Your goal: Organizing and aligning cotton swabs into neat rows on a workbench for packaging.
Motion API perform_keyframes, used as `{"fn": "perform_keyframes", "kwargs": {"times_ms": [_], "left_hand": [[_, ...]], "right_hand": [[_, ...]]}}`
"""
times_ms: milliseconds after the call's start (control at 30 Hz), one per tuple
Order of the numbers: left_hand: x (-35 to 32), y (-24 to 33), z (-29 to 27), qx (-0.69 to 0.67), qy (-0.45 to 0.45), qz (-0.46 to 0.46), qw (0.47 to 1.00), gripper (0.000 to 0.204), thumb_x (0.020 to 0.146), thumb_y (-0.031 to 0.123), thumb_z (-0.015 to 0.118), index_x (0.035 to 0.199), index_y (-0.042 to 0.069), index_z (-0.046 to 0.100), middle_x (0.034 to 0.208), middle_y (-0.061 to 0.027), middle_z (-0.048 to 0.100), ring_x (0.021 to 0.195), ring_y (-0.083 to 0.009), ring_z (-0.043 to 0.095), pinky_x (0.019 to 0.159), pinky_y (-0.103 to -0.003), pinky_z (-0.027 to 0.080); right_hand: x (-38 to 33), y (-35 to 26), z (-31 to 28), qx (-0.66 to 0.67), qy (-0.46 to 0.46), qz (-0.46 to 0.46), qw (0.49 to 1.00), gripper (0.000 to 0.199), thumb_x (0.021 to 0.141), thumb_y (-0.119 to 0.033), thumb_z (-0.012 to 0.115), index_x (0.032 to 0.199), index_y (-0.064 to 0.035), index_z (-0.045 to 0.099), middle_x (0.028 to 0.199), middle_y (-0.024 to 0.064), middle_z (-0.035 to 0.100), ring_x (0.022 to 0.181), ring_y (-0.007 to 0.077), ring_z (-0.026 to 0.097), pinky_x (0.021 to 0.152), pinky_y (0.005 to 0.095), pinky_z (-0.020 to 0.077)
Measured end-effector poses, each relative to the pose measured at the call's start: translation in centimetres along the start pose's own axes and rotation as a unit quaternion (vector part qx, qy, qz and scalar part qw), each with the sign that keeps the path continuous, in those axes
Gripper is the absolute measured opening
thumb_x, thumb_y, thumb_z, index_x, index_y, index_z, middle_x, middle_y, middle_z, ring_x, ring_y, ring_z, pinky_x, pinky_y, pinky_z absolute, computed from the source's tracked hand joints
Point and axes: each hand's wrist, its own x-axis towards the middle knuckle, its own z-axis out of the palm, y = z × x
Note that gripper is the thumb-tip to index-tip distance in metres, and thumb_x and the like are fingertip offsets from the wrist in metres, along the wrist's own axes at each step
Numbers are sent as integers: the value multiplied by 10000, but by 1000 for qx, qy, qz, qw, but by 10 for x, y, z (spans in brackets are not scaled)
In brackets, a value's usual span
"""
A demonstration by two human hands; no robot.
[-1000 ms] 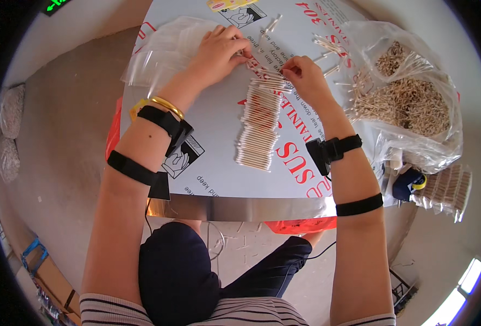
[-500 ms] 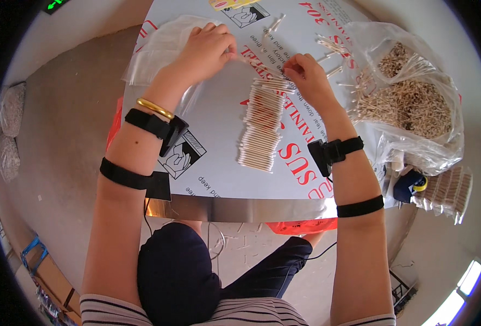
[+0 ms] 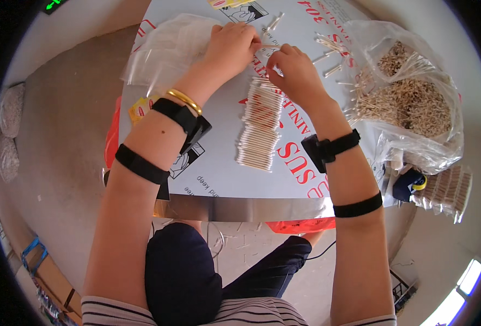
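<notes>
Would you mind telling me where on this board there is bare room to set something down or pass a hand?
The board is bare near its front edge, below the row of cotton swabs and between the forearms. It is crowded at the top, where the left hand and right hand meet, and on the right by the clear bag of swabs.

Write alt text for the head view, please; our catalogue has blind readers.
Seen from above, a person's left hand and right hand meet over a white printed board, fingers pinching a cotton swab above a neat row of cotton swabs. An empty clear bag lies left; a clear bag full of loose swabs sits right.
</notes>
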Motion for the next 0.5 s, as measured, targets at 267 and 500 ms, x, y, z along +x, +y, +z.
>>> {"fn": "perform_keyframes", "kwargs": {"times_ms": [267,500], "left_hand": [[11,19,19,-23,-16,42,999,58,879,224,747,880,170,725,936,6,682,1010,-243,625,930,-450,407],[-1,25,7,3,-121,11,993,135,852,278,780,875,159,719,907,10,659,992,-222,612,949,-440,379]], "right_hand": [[-75,9,-42,121,-7,145,982,108,859,-110,721,934,-38,690,942,106,606,925,283,607,818,408,508],[-127,-17,-62,549,-9,353,758,167,1007,-158,665,1071,-3,677,1000,29,652,915,105,582,830,294,497]]}}
